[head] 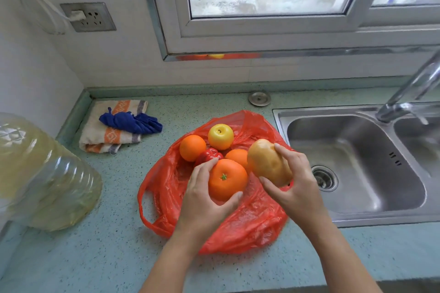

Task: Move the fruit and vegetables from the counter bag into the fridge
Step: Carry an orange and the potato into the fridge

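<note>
Both hands over the red bag [250, 228] on the desk [107, 257]: my left hand [204, 200] curls round the big orange [227, 179], my right hand [292, 181] grips the potato [267, 162] beside it.

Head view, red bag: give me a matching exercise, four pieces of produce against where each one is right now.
1 potato
2 nearest orange
3 yellow apple
4 red pepper

A far side of the bag
B gripped in the right hand
C mid-pile, partly hidden
D gripped by the left hand

Pairs: 1-B, 2-D, 3-A, 4-C
</note>
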The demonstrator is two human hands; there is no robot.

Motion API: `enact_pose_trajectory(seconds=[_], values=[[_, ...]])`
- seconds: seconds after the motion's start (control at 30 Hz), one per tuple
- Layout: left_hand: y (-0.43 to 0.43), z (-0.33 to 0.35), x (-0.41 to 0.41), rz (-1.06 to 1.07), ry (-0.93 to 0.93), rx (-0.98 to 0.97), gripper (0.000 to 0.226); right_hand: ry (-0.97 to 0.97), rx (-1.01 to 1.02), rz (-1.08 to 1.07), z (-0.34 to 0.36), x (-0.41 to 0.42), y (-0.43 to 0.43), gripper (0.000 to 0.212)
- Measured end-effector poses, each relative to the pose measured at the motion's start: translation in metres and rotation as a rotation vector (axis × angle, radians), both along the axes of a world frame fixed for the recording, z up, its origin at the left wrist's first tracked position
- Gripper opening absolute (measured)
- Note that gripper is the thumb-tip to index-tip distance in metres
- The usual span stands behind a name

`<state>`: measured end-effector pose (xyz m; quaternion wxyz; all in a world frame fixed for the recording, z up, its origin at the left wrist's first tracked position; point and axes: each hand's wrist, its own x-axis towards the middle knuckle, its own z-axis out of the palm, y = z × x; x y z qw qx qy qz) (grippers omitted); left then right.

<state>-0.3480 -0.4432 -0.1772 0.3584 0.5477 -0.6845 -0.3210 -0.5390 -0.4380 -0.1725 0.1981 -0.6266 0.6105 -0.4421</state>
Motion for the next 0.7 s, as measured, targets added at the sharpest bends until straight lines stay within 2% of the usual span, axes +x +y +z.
enact_pose_trajectory(seconds=[0.2,0.4,0.7], values=[[0.009,0.027,-0.024,-0.259,0.105,-0.042,0.065,-0.043,-0.04,-0.293,0.033,-0.012,0.065,0.067],[0.043,0.03,-0.061,-0.509,0.149,-0.003,0.071,-0.091,-0.087,-0.615,0.041,-0.015,0.154,0.066],[0.142,0.046,-0.14,-0.921,0.178,0.053,0.061,0.001,-0.201,-1.019,0.052,-0.037,0.294,0.061]])
